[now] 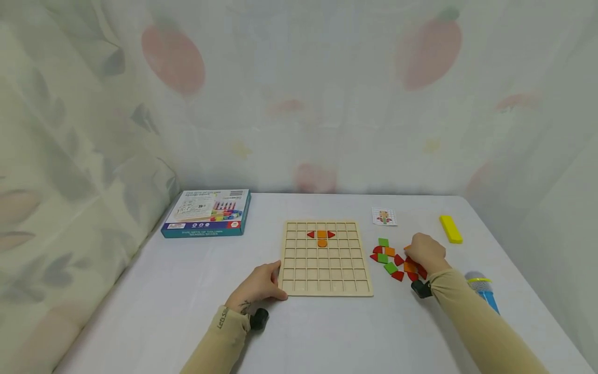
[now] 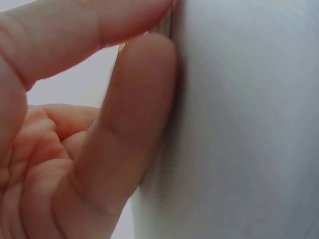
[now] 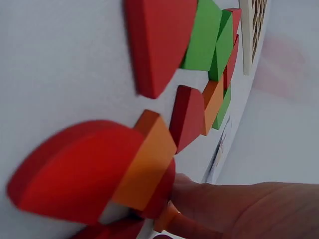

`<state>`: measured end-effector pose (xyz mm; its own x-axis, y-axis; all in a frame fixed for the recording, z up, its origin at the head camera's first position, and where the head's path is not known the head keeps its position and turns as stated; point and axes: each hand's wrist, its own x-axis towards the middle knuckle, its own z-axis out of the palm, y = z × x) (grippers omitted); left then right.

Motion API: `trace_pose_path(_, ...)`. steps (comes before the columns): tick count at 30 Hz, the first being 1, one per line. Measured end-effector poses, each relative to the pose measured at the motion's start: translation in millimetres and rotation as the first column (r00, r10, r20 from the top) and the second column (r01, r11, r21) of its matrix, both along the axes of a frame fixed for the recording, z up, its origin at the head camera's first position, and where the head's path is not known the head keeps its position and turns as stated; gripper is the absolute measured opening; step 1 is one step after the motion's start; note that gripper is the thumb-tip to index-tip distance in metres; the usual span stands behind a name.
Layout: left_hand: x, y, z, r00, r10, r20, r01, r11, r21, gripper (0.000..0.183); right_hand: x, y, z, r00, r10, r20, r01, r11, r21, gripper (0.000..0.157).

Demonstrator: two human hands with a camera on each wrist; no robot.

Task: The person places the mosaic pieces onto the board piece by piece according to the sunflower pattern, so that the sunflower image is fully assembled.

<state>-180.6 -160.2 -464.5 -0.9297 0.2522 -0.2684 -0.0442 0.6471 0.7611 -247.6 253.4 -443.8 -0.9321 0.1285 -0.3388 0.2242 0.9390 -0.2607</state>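
- Left hand at near-left corner of wooden grid board; thumb and fingers lie fairly straight against the board edge, grip loose, nothing enclosed. Left wrist view shows fingers pressed to a pale edge, blurred.
- Right hand rests on pile of coloured pieces just right of the board; fingers curled down over the pieces at the pile's right side. What exactly the grip has hold of cannot be told; right wrist view shows fingertips touching an orange piece next to red semicircle pieces.
- Pile: red, green, orange flat shapes, loose on desk, some touching each other.
- Board lies flat mid-desk; in its upper rows sit two red triangles flanking an orange square, orange semicircle directly below.
- Small pattern card beyond the pile.
- Yellow block far right, apart from pile.
- Blue box far left of desk.
- Blue-handled microphone beside right forearm.
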Motion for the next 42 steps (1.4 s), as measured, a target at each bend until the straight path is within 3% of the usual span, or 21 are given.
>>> trace_pose_path(6,-0.3,-1,-1.1,1.0,-0.002,0.003,0.002,1.0,0.014,0.095,-8.0,-7,5.4,0.999,0.026,-0.035,-0.027,0.999,-0.02,0.029)
trace_pose_path(10,-0.6,-1,-2.3,1.0,0.002,0.007,-0.002,1.0,0.021,0.096,-19.2,-24,16.2,0.989,0.072,-0.125,-0.08,0.995,-0.055,0.019)
trace_pose_path(15,-1.4,-2,-3.8,1.0,0.016,0.014,-0.017,1.0,0.015,0.097,-35.0,-69,29.9,0.932,0.184,-0.313,-0.242,0.957,-0.158,0.011)
trace_pose_path(20,-0.8,-1,-3.0,1.0,0.018,0.016,-0.019,1.0,0.012,0.097,-43.6,-127,29.5,0.871,0.293,-0.395,-0.399,0.89,-0.221,0.008)
trace_pose_path(25,-0.5,-1,-2.3,1.0,0.013,0.012,-0.013,1.0,0.009,0.097,-42.7,-172,18.8,0.834,0.39,-0.39,-0.491,0.847,-0.204,0.005)
trace_pose_path(29,-1.1,-1,-3.5,1.0,0.019,0.015,-0.019,1.0,-0.001,0.096,-40.6,-193,10.1,0.812,0.45,-0.372,-0.53,0.835,-0.148,0.004)
trace_pose_path(42,-2.1,-1,-3.5,1.0,0.003,0.007,-0.003,1.0,0.012,0.096,-39.4,-209,-0.8,0.807,0.499,-0.315,-0.534,0.845,-0.029,0.006)
